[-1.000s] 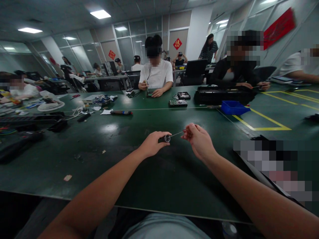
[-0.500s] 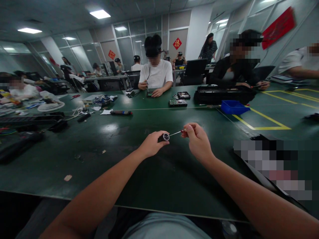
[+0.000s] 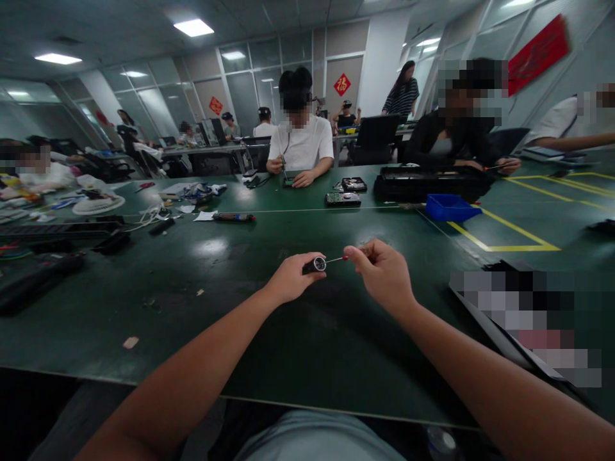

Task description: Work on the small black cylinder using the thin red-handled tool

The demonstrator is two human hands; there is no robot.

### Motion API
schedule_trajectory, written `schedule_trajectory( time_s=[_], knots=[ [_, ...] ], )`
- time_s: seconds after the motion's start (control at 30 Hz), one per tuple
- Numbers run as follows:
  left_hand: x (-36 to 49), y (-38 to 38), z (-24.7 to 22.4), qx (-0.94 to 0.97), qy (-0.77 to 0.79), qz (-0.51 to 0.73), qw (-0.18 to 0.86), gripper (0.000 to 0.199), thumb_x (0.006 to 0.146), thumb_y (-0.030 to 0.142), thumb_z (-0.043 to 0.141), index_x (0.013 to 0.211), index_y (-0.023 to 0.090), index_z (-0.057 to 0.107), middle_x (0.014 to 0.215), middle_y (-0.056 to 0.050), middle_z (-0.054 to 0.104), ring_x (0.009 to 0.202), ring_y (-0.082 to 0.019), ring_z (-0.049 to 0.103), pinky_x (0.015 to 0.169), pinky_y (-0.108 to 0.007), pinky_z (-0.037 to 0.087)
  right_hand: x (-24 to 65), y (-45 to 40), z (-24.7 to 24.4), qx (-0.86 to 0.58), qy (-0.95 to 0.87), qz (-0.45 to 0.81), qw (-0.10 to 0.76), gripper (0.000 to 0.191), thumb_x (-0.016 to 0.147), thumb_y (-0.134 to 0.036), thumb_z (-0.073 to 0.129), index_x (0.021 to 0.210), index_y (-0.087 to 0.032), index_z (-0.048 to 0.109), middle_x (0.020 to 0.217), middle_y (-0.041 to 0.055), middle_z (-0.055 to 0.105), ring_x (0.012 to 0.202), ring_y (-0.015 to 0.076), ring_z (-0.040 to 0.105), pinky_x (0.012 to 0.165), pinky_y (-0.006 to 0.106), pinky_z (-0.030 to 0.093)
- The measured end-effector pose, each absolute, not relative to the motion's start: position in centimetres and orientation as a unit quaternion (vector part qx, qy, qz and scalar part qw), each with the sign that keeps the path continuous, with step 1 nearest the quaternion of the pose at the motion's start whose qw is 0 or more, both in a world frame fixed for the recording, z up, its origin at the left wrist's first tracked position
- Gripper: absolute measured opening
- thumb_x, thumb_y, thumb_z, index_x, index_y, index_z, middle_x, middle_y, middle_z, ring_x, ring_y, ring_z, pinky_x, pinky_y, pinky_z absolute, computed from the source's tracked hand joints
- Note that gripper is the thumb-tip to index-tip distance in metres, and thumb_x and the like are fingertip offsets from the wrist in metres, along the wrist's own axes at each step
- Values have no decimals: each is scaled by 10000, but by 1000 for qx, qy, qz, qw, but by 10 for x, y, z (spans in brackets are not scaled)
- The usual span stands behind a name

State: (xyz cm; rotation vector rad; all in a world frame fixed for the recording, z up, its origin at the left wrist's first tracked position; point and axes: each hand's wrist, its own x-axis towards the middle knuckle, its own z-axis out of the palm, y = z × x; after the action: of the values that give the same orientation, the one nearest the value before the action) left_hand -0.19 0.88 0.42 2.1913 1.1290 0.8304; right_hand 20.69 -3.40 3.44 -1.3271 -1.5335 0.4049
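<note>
My left hand is closed around a small black cylinder with a round silver-rimmed end, perhaps a motor or a flashlight head; its exact kind does not show. That open end faces right. My right hand grips a screwdriver by its reddish handle, mostly hidden by the fingers. Its thin metal shaft points left, and the tip meets the rim or inside of the cylinder; I cannot tell which. Both hands are above the green tabletop.
Ahead lie a pen-shaped tool, opened hard drives, a blue bin and a long black housing. A white fan-like part and cables are at left. A co-worker sits opposite. A blurred-out sheet is at right.
My right thumb and fingers have shifted slightly left along the screwdriver handle, and the grip looks turned. The cylinder in my left hand has tilted a little and shows more of its side.
</note>
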Motion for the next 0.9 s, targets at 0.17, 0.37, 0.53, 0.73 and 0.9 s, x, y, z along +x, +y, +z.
schedule_trajectory(
  time_s=[0.17,0.37,0.53,0.73,0.9],
  knots=[
    [-4,12,1,811,417,321,257,369,848,302,709,1206,235,650,1215,-43,676,1145,-232,609,1046,-393,429,206,-34,30,-479,-696,182,503,170,924,-350,542,911,-216,646,785,27,679,675,170,602,599,301,418],
    [-4,12,1,811,431,304,254,372,845,288,706,1210,232,656,1225,-60,670,1143,-248,606,1045,-422,436,205,-34,31,-505,-684,208,484,257,958,-390,471,855,-222,636,639,-10,583,585,158,547,569,299,387],
    [-4,11,2,821,417,301,248,379,844,285,711,1213,224,650,1210,-59,672,1128,-241,611,1032,-404,445,205,-33,29,-530,-670,200,480,268,970,-412,447,1056,-224,617,712,3,628,604,173,572,564,312,386],
    [-4,9,3,818,417,310,245,363,863,272,684,1219,216,644,1228,-37,666,1149,-254,600,1029,-384,440,204,-35,28,-516,-670,222,485,301,995,-417,392,1004,-229,628,751,22,623,679,198,585,640,350,425],
    [-4,10,4,818,422,307,241,386,854,305,704,1226,227,637,1218,-49,672,1132,-242,608,1027,-392,442,202,-32,25,-497,-628,255,542,232,947,-400,507,1059,-217,594,854,40,667,758,202,624,703,363,479]
  ],
)
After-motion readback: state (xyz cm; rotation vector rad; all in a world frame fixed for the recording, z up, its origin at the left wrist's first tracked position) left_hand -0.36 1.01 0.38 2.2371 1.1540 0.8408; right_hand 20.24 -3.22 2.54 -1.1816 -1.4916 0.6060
